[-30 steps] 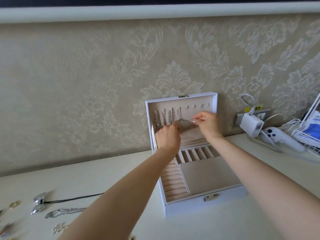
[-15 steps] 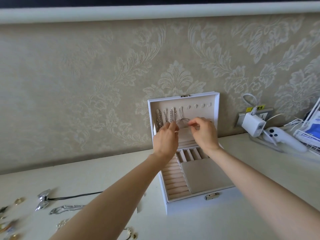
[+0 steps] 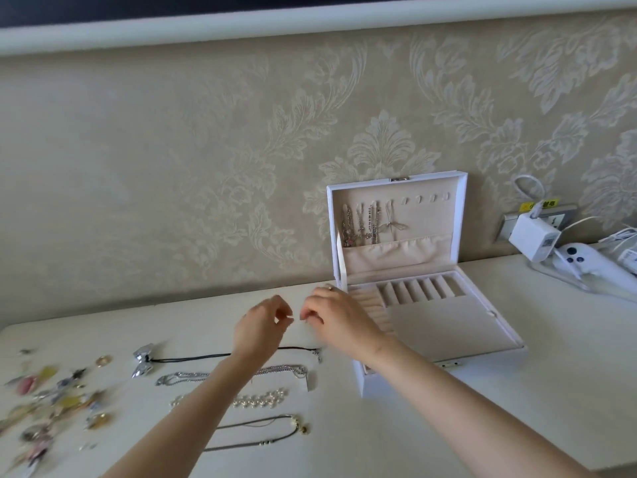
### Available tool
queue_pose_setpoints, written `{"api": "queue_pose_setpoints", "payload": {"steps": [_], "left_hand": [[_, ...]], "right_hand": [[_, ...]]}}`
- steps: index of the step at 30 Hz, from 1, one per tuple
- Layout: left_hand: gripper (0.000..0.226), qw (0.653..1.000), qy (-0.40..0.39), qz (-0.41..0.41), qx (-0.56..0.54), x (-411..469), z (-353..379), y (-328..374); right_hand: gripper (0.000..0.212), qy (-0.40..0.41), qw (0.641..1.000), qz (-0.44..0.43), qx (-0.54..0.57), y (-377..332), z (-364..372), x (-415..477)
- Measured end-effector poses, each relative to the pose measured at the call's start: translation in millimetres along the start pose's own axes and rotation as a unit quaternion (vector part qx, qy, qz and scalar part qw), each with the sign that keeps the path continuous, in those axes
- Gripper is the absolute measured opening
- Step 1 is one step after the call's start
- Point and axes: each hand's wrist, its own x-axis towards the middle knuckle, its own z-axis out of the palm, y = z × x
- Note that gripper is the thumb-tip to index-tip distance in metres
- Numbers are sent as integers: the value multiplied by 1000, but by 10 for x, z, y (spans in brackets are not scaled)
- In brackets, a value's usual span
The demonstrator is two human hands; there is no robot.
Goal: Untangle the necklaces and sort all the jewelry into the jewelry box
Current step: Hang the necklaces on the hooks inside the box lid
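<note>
The white jewelry box [image 3: 444,365] stands open on the table, its lid upright against the wall. Several silver necklaces [image 3: 362,224] hang from the lid's left hooks, the rightmost one with a bow shape [image 3: 393,226]. My left hand [image 3: 260,327] and my right hand [image 3: 339,319] hover close together just left of the box, fingers loosely curled, nothing visible in them. Below them lie a black cord necklace [image 3: 193,357] with a silver pendant [image 3: 142,363], a silver chain [image 3: 182,377], a pearl strand [image 3: 258,400] and a thin grey necklace [image 3: 262,441].
A blurred heap of small jewelry [image 3: 51,405] and a gold ring [image 3: 103,361] lie at the table's left. A white charger [image 3: 532,236] in a wall socket and a white controller [image 3: 593,262] with cables sit at the back right. The wall runs right behind the box.
Both hands left the box lid and came down to the left over the table. The bow necklace they held now hangs on a lid hook. The view swung left.
</note>
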Motion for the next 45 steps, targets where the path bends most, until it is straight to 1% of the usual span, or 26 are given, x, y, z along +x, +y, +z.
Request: {"api": "queue_pose_setpoints", "payload": {"steps": [2,3,5,8,12,14,16,18,19,21,22,24,25,26,27,30,31,33,34,35,39,40,41,42,44,45], "left_hand": [[9,996,-92,0,20,-23,-20,-121],[9,993,-120,2,20,-26,-19,-162],[13,989,-144,12,19,-35,8,-214],[16,989,-140,21,38,-34,64,-226],[14,991,-127,32,39,-11,156,-199],[15,990,-127,49,42,-2,199,-159],[17,989,-122,61,49,-1,212,-99],[16,993,-100,53,33,4,198,-47],[14,995,-82,48,15,9,187,-30],[3,998,-59,26,-18,39,166,-20],[7,998,-56,15,-29,60,165,-23],[14,997,-66,10,-41,95,162,-36],[17,996,-71,10,-43,106,155,-43],[21,996,-74,8,-42,121,150,-46],[25,996,-73,7,-46,136,147,-48],[33,996,-67,-2,-64,172,125,-33],[33,995,-64,-5,-70,183,118,-25],[34,994,-56,-13,-94,213,106,-26],[36,992,-50,-17,-112,230,101,-24],[37,991,-43,-19,-124,252,105,-25],[30,993,-11,-20,-113,296,112,15],[29,993,-7,-22,-114,299,118,18],[28,993,-4,-25,-114,298,120,18],[26,993,-2,-30,-112,296,121,15],[17,995,-7,-35,-92,289,123,-5],[14,997,-14,-35,-72,282,127,-18]], "right_hand": [[20,-103,992,13,-69,-103,112,26],[22,-142,982,30,-122,-151,147,33],[23,-190,960,71,-191,-213,192,36],[22,-207,949,100,-216,-207,217,35],[24,-214,955,111,-171,-127,241,71],[15,-188,967,130,-112,-118,249,94],[15,-129,977,166,-23,-123,242,110],[15,-63,973,204,91,-142,198,117],[14,-31,960,226,160,-147,164,119],[13,28,906,271,324,-146,80,118],[15,50,867,282,407,-130,42,124],[18,59,793,281,537,-114,-43,138],[18,52,777,277,563,-116,-84,141],[16,46,783,277,555,-118,-116,145],[15,46,802,280,525,-111,-138,147],[6,38,880,275,385,-71,-173,132],[3,17,910,257,324,-68,-202,128],[12,-48,963,218,151,-74,-265,118],[18,-73,975,199,73,-89,-295,115],[22,-87,978,187,28,-119,-322,114],[46,-146,969,189,-67,-162,-305,139],[48,-169,965,184,-83,-150,-301,144],[44,-187,963,178,-79,-139,-310,149],[37,-195,965,169,-40,-107,-315,152],[31,-158,963,172,135,-50,-343,144],[32,-112,948,184,236,-23,-369,135]]}}
